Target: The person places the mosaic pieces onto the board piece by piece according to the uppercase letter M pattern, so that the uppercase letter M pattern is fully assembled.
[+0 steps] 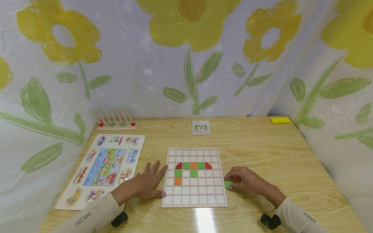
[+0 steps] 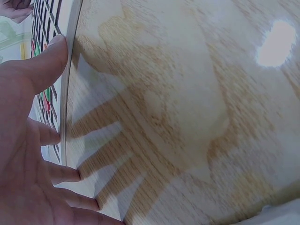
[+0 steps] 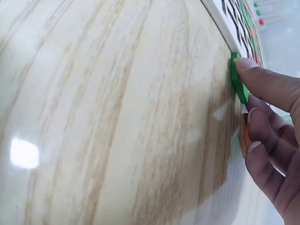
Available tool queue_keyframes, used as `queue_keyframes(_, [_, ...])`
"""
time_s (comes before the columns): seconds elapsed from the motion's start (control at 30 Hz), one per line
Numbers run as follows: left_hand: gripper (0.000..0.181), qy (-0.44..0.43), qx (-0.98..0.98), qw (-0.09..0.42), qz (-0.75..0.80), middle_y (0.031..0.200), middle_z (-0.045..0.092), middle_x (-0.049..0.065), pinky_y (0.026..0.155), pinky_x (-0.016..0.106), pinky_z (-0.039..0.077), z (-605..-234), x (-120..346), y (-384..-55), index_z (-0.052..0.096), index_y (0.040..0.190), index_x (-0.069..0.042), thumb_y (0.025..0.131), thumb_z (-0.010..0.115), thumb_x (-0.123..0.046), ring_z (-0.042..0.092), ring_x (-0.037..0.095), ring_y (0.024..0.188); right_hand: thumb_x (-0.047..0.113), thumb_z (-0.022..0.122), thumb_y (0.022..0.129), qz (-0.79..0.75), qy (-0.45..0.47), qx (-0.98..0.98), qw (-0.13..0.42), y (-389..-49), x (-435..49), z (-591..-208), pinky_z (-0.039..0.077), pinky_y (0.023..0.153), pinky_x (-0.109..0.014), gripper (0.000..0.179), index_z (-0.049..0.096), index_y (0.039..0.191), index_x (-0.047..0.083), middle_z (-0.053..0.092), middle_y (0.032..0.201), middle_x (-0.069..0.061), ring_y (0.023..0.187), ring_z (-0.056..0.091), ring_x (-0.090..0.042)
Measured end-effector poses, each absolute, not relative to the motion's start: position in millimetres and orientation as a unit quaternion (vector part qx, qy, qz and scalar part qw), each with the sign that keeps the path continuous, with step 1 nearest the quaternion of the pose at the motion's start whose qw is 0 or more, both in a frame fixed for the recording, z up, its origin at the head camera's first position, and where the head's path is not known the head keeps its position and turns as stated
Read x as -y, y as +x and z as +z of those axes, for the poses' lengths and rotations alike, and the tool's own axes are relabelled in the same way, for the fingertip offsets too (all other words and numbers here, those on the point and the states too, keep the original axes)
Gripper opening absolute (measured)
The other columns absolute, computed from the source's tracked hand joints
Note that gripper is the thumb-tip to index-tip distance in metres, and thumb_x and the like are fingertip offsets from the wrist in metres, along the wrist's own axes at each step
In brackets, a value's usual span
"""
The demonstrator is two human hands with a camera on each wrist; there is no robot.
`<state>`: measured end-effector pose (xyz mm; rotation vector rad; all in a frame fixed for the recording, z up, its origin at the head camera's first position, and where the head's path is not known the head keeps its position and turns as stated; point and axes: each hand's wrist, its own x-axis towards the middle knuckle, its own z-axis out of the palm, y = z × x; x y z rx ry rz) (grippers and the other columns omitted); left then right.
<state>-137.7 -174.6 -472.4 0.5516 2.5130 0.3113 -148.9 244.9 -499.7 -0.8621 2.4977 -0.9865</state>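
Observation:
A wooden grid board (image 1: pixel 194 205) lies on the table between the hands. One row on it has a red quarter-round tile (image 1: pixel 178 166) at each end, with green and orange squares between; a few more squares sit below. At the board's left edge rests my left hand (image 1: pixel 148 183), fingers spread, the thumb (image 2: pixel 51 54) touching the rim. Just beside the right edge, my right hand (image 1: pixel 249 181) pinches a green square tile (image 3: pixel 238 77) with the thumb on it. Under its curled fingers shows an orange tile (image 3: pixel 247 133), partly hidden.
A small pattern card (image 1: pixel 201 122) lies behind the board. On the left is a picture puzzle board (image 1: pixel 137 139) with vehicle pieces, and behind it a peg stand (image 1: pixel 116 127) with red and green beads. A yellow block (image 1: pixel 280 120) lies at the back right.

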Motion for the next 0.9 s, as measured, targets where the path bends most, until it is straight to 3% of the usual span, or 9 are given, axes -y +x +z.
queue_keyframes(0.3, [0.098,0.208,-0.933,0.269,0.117,0.167,0.006,0.025,0.099,0.082,0.029,-472.9,174.7,-138.0,0.016,0.163,-0.018,0.09,0.065,-0.06,0.006,0.059,0.148,0.026,0.078,0.088,-0.334,-0.311,-0.877,0.152,-148.0,-244.7,-499.1,0.052,0.073,-0.024,0.023,0.078,0.108,0.014,0.068,0.098,0.005,0.084,0.059,-0.008])
queue_keyframes(0.53, [0.098,0.205,-0.934,0.271,0.115,0.167,0.006,0.024,0.1,0.081,0.03,-473.0,175.2,-137.2,0.017,0.163,-0.018,0.09,0.065,-0.06,0.007,0.058,0.148,0.023,0.078,0.088,-0.344,-0.305,-0.872,0.165,-147.8,-242.4,-500.0,0.054,0.077,-0.024,0.017,0.07,0.103,0.018,0.068,0.1,0.006,0.088,0.061,-0.007])
queue_keyframes(0.77, [0.098,0.207,-0.933,0.272,0.115,0.167,0.006,0.024,0.1,0.08,0.031,-471.9,175.0,-137.2,0.016,0.163,-0.018,0.09,0.065,-0.06,0.006,0.058,0.148,0.021,0.076,0.09,-0.35,-0.291,-0.872,0.179,-147.8,-240.8,-498.6,0.046,0.064,-0.02,0.015,0.066,0.101,0.018,0.06,0.083,0.011,0.073,0.051,-0.002])
queue_keyframes(0.9, [0.098,0.207,-0.933,0.271,0.114,0.167,0.006,0.024,0.1,0.08,0.032,-470.9,174.8,-136.8,0.016,0.163,-0.018,0.09,0.066,-0.06,0.006,0.058,0.148,0.021,0.074,0.092,-0.359,-0.289,-0.87,0.175,-147.9,-241.4,-496.1,0.046,0.063,-0.021,0.016,0.067,0.105,0.017,0.062,0.085,0.009,0.069,0.05,-0.003])
